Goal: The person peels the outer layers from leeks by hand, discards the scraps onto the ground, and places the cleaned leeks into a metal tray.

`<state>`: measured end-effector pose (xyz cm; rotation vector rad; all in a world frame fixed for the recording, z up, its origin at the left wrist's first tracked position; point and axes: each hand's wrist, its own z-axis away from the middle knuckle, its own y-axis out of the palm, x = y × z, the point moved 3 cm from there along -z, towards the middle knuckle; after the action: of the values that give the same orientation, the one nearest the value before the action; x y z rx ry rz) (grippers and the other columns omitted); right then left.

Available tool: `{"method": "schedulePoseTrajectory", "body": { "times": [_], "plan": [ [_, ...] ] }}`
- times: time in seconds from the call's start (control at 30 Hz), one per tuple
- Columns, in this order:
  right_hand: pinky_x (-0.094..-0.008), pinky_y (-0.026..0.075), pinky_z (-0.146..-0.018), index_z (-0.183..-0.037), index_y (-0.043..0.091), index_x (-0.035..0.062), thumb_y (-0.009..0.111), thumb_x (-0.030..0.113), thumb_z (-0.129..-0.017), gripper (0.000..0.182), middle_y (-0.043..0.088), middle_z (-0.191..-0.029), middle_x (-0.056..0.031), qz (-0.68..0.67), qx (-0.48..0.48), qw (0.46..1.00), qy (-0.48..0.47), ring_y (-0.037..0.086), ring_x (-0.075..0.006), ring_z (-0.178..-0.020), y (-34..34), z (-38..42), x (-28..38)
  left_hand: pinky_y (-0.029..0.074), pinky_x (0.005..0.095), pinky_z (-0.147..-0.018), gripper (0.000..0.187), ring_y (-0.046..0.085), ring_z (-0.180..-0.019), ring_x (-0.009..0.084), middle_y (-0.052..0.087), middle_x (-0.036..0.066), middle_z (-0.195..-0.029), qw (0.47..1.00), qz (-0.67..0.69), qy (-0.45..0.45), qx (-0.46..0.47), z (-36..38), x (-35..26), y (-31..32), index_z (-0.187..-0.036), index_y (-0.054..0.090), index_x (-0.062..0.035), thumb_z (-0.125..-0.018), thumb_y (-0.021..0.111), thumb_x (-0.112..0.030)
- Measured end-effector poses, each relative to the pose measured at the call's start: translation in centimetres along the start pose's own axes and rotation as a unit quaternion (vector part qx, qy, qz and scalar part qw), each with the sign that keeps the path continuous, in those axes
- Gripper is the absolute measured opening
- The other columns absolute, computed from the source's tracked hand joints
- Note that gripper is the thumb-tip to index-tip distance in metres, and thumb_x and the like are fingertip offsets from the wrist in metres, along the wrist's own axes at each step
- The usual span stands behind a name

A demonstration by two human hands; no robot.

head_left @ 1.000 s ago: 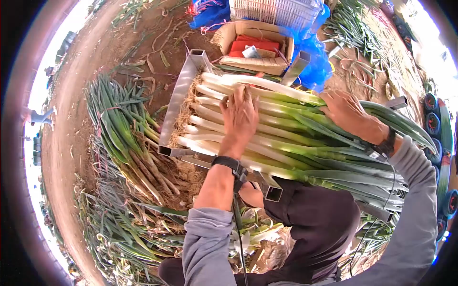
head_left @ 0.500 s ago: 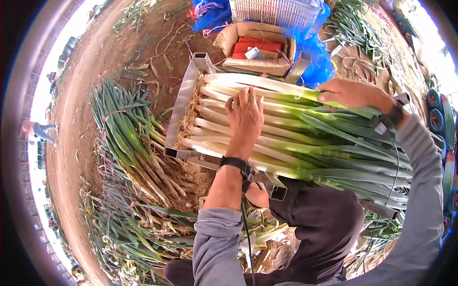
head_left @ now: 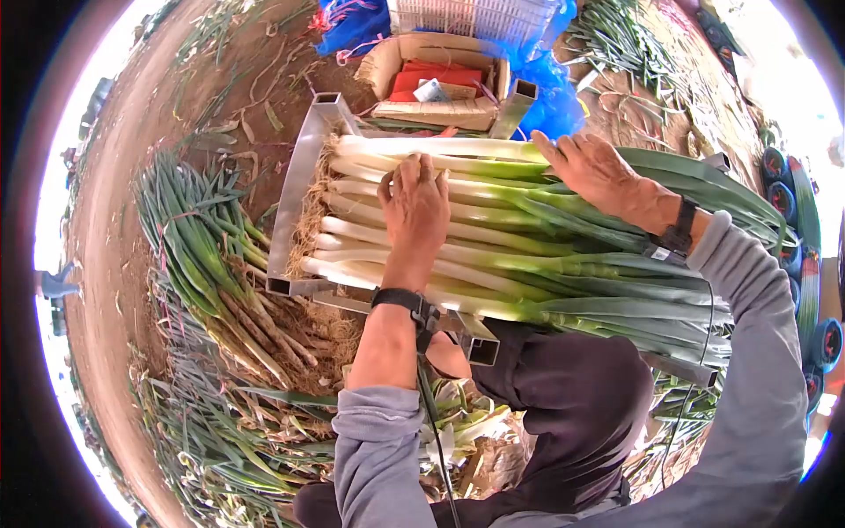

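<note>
Long green onions lie side by side on a metal frame, with their roots at the left and green leaves at the right. My left hand rests on the white stalks near the top, its fingers slightly apart and bent over them. Over the upper green part, my right hand lies with thumb and fingers spread, touching the leaves. Neither hand is wrapped round a stalk.
A cardboard box with red packets stands beyond the frame, beside a white basket and blue netting. Another onion bundle lies on the ground at the left. Loose leaves cover the lower left.
My right hand has moved left and opened from its hold on the top stalk's green part. My left hand stays on the white stalks. The whole view has shifted a little.
</note>
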<state>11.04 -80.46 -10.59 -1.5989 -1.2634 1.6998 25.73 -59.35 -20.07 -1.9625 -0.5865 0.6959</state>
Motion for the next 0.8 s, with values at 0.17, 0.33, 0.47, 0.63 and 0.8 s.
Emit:
{"method": "schedulePoseTrajectory", "body": {
  "times": [0.17, 0.33, 0.47, 0.63, 0.8],
  "plan": [
    [-0.0444, 0.055, -0.077, -0.142, 0.047, 0.0018, 0.058, 0.027, -0.099, 0.051, 0.066, -0.090, -0.0207, -0.355, 0.106, 0.926, 0.071, 0.069, -0.0326, -0.087, -1.0, -1.3, -3.4, 0.037, 0.0443, -0.106, 0.043, 0.055, -0.118, 0.0256, 0.055, 0.008, -0.129, 0.999, 0.044, 0.010, -0.027, -0.1, 0.0, -0.4, -0.134, 0.058, -0.0068, -0.098, 0.059, -0.030],
    [-0.0478, 0.049, -0.094, -0.143, 0.044, 0.0015, 0.047, 0.036, -0.106, 0.050, 0.064, -0.116, -0.0262, -0.459, 0.153, 0.866, 0.126, 0.063, -0.0378, -0.107, 0.9, 0.0, -1.5, 0.038, 0.0445, -0.105, 0.040, 0.056, -0.117, 0.0275, 0.056, 0.010, -0.127, 0.999, 0.037, 0.008, -0.032, 0.0, -0.1, -0.7, -0.130, 0.059, -0.0053, -0.098, 0.059, -0.029],
    [-0.0500, 0.043, -0.101, -0.143, 0.044, 0.0012, 0.048, 0.034, -0.105, 0.051, 0.053, -0.133, -0.0232, -0.443, 0.164, 0.868, 0.152, 0.053, -0.0398, -0.121, 1.4, 0.3, -0.9, 0.039, 0.0457, -0.103, 0.036, 0.057, -0.114, 0.0302, 0.058, 0.014, -0.121, 0.996, 0.058, 0.016, -0.061, -0.1, -0.3, -1.2, -0.124, 0.059, -0.0031, -0.098, 0.059, -0.028],
    [-0.0511, 0.043, -0.099, -0.144, 0.043, 0.0009, 0.045, 0.033, -0.105, 0.051, 0.055, -0.130, -0.0266, -0.317, 0.169, 0.921, 0.147, 0.054, -0.0423, -0.119, 1.1, -0.4, 0.1, 0.042, 0.0464, -0.100, 0.035, 0.057, -0.110, 0.0335, 0.058, 0.017, -0.117, 0.997, 0.071, 0.007, -0.040, -0.3, -0.2, -1.3, -0.116, 0.058, -0.0010, -0.097, 0.061, -0.030],
    [-0.0523, 0.043, -0.101, -0.146, 0.039, -0.0006, 0.045, 0.033, -0.105, 0.053, 0.060, -0.122, -0.0310, -0.391, 0.163, 0.889, 0.174, 0.058, -0.0466, -0.112, 3.8, 0.5, 0.7, 0.046, 0.0464, -0.094, 0.049, 0.056, -0.109, 0.0381, 0.054, 0.020, -0.119, 0.993, 0.069, 0.013, -0.099, -0.2, -0.1, -1.7, -0.127, 0.048, 0.0017, -0.093, 0.067, -0.028]
  ]
}}
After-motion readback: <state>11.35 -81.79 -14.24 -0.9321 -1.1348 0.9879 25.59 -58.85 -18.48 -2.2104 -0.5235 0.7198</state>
